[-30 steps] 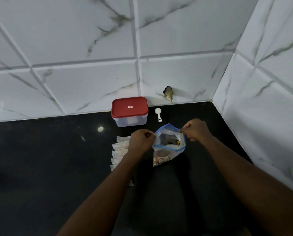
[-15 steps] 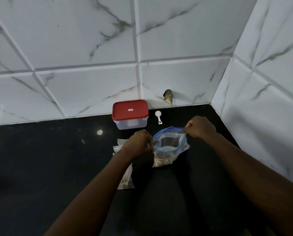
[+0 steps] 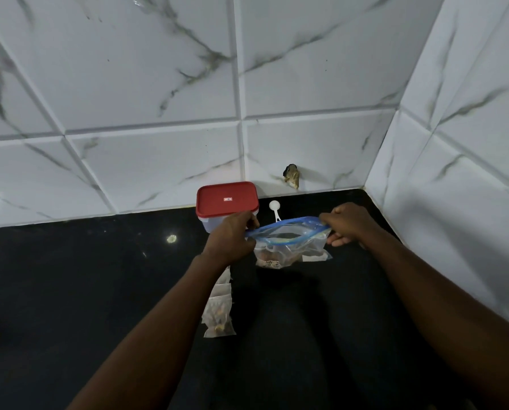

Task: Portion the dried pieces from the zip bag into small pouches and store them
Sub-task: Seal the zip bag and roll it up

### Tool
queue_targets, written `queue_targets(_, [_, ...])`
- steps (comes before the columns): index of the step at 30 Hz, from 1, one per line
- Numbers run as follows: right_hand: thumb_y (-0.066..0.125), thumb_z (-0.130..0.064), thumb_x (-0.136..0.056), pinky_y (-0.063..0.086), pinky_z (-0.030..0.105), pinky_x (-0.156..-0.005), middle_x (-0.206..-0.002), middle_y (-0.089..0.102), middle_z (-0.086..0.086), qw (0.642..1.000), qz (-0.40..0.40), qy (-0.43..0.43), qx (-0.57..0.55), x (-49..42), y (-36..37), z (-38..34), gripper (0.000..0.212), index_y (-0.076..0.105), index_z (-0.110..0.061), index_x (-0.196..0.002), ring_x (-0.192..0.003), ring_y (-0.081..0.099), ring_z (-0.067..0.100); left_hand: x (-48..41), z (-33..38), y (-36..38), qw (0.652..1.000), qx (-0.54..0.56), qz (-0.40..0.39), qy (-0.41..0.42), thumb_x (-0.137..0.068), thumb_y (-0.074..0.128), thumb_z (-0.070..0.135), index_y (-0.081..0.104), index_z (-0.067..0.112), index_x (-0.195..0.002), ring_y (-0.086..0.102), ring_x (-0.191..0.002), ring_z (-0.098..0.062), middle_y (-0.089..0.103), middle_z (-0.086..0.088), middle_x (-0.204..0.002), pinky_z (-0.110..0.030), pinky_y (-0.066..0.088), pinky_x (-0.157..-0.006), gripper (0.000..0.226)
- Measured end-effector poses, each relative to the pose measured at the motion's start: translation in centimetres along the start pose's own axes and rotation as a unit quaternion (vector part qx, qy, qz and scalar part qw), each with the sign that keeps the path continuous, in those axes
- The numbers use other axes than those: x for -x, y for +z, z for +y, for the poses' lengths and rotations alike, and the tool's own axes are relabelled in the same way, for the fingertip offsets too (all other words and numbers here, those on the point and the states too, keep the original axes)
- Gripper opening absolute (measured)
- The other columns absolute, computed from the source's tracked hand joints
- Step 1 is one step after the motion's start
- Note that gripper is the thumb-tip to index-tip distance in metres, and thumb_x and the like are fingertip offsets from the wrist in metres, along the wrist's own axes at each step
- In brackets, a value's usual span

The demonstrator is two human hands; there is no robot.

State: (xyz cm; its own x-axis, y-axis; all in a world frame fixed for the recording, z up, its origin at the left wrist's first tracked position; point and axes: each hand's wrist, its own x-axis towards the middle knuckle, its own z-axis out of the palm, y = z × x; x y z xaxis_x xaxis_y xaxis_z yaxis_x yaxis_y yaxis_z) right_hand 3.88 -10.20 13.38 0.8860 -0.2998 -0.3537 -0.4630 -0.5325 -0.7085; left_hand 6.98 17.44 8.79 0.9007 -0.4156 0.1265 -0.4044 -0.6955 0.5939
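The zip bag [image 3: 288,247] is just right of the frame's middle, stretched between both hands over the black counter [image 3: 99,291]. I cannot tell whether its bottom touches the counter. It is thin clear plastic with a blue zip strip. Its mouth is pulled into a long narrow opening, and brownish dried pieces are bunched at the bottom.

The left hand [image 3: 232,235] pinches the strip's left end and the right hand [image 3: 348,223] pinches the right end, fingers curled.

Below and left of the bag lies a row of small pouches [image 3: 219,312], clear and flat, half hidden under the left forearm. The nearest one holds brown bits.

Above the left hand, against the marbled white tiles, stands a rectangular tub [image 3: 226,199] with its red lid on. The knuckles cover its front corner, and what it holds is not visible. A white plastic scoop [image 3: 274,207] lies between tub and bag, its handle running behind the blue rim.
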Motion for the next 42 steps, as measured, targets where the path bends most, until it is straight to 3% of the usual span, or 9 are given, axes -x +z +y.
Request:
queue_targets(5, [0.066, -0.018, -0.095, 0.064, 0.037, -0.067, -0.076, 0.075, 0.018, 0.995, -0.051, 0.052, -0.071, 0.5, 1.5, 1.1, 0.020, 0.066, 0.001, -0.103, -0.068, 0.077, 0.028, 0.5, 1.9, 1.9, 0.998, -0.022, 0.032, 0.059, -0.077, 0.077, 0.036, 0.065, 0.021, -0.120, 0.059, -0.106, -0.015, 0.062, 0.002, -0.118, -0.038, 0.051, -0.094, 0.047])
queue_targets(9, [0.068, -0.027, -0.094, 0.064, 0.034, -0.066, -0.085, 0.076, 0.014, 0.998, -0.063, 0.007, -0.030, 1.1, 2.1, 1.6, 0.018, 0.070, -0.009, -0.099, -0.074, 0.077, 0.025, 0.3, 4.2, 3.9, 0.993, -0.036, -0.016, 0.116, -0.081, 0.077, 0.051, 0.061, 0.025, -0.130, 0.055, -0.118, -0.014, 0.059, 0.005, -0.128, -0.036, 0.038, -0.104, 0.058])
queue_targets(13, [0.072, -0.032, -0.093, 0.061, 0.030, -0.064, -0.087, 0.076, 0.012, 0.994, -0.092, -0.027, -0.052, 2.0, 2.0, 1.8, 0.021, 0.072, -0.012, -0.098, -0.079, 0.077, 0.025, -0.9, 6.0, 4.6, 0.988, -0.032, -0.001, 0.148, -0.086, 0.078, 0.042, 0.067, 0.025, -0.115, 0.058, -0.110, -0.012, 0.062, 0.007, -0.119, -0.040, 0.042, -0.101, 0.036])
queue_targets(20, [0.057, -0.033, -0.101, 0.054, 0.038, -0.088, -0.093, 0.079, 0.001, 0.981, -0.122, -0.061, -0.140, 2.8, 3.0, 4.0, 0.024, 0.075, -0.019, -0.107, -0.093, 0.075, 0.021, -1.8, 6.9, 4.3, 0.992, -0.019, -0.043, 0.119, -0.087, 0.079, 0.042, 0.070, 0.021, -0.104, 0.061, -0.095, -0.010, 0.067, 0.004, -0.105, -0.036, 0.054, -0.088, 0.029])
queue_targets(23, [0.070, -0.023, -0.092, 0.056, 0.032, -0.086, -0.096, 0.079, -0.003, 0.979, -0.115, -0.111, -0.130, 2.9, 3.6, 5.4, 0.016, 0.075, -0.023, -0.108, -0.095, 0.074, 0.014, -1.9, 6.5, 4.5, 0.991, -0.026, -0.049, 0.120, -0.087, 0.080, 0.040, 0.075, 0.022, -0.097, 0.061, -0.092, -0.008, 0.067, 0.006, -0.101, -0.033, 0.052, -0.085, 0.022])
queue_targets(27, [0.088, -0.012, -0.073, 0.062, 0.032, -0.084, -0.096, 0.078, -0.002, 0.982, -0.083, -0.149, -0.085, 2.9, 4.8, 6.9, 0.038, 0.073, -0.020, -0.108, -0.089, 0.075, 0.014, -1.8, 6.0, 4.5, 0.993, 0.000, -0.035, 0.110, -0.083, 0.084, 0.038, 0.078, 0.018, -0.088, 0.058, -0.082, -0.004, 0.062, 0.013, -0.091, -0.017, 0.039, -0.071, 0.021])
queue_targets(32, [0.088, -0.006, -0.073, 0.056, 0.014, -0.072, -0.089, 0.075, 0.001, 0.979, -0.011, -0.192, -0.065, 2.8, 6.3, 8.5, 0.034, 0.068, -0.020, -0.097, -0.079, 0.072, 0.013, -1.9, 5.9, 4.2, 0.992, 0.092, -0.026, 0.077, -0.080, 0.088, 0.031, 0.077, 0.017, -0.081, 0.065, -0.076, -0.007, 0.069, 0.009, -0.084, -0.020, 0.051, -0.068, 0.017])
queue_targets(39, [0.083, -0.009, -0.082, 0.057, 0.014, -0.075, -0.087, 0.074, -0.009, 0.982, 0.055, -0.180, -0.029, 2.1, 6.5, 10.7, 0.019, 0.074, -0.020, -0.095, -0.078, 0.069, -0.004, -2.5, 5.7, 3.7, 0.980, 0.197, 0.001, 0.015, -0.080, 0.089, 0.025, 0.077, 0.012, -0.080, 0.072, -0.075, -0.011, 0.075, 0.005, -0.079, -0.028, 0.059, -0.074, 0.018])
queue_targets(42, [0.085, -0.013, -0.080, 0.052, 0.013, -0.072, -0.090, 0.068, -0.013, 0.987, 0.034, -0.158, 0.004, 1.9, 6.4, 11.0, 0.025, 0.071, -0.023, -0.098, -0.083, 0.065, -0.003, -2.6, 6.0, 4.0, 0.978, 0.207, 0.002, 0.013, -0.081, 0.088, 0.026, 0.076, 0.022, -0.077, 0.070, -0.070, -0.005, 0.074, 0.011, -0.073, -0.018, 0.054, -0.067, 0.013])
